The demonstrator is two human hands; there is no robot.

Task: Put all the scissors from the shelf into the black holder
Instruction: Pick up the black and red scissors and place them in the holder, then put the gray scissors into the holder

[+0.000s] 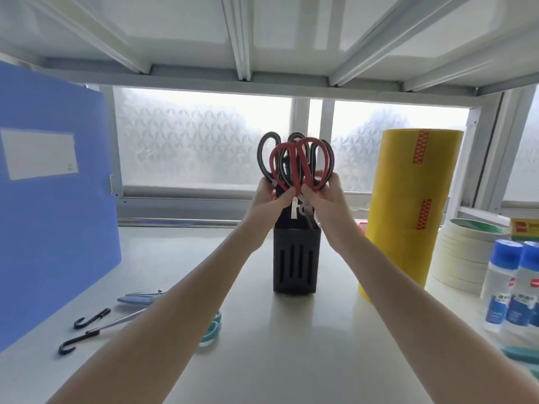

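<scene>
Reading the print on the glue bottles (503, 290) beats me: too blurred. My left hand (269, 196) and right hand (326, 196) both pinch the red-handled scissors (300, 164), blades down in the slotted black holder (296, 259) mid-shelf, among black-handled scissors (264, 158). Teal-handled scissors (211, 330) lie on the shelf (291, 360) under my left forearm.

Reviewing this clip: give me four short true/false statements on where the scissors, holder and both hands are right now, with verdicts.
1. Both hands, left hand and right hand, grip the red-handled scissors above the slotted black plastic holder. True.
2. The holder lies on its side. False: it stands upright.
3. Teal-handled scissors lie on the white shelf. True.
4. The tall yellow tape roll stands left of the holder. False: right.
</scene>
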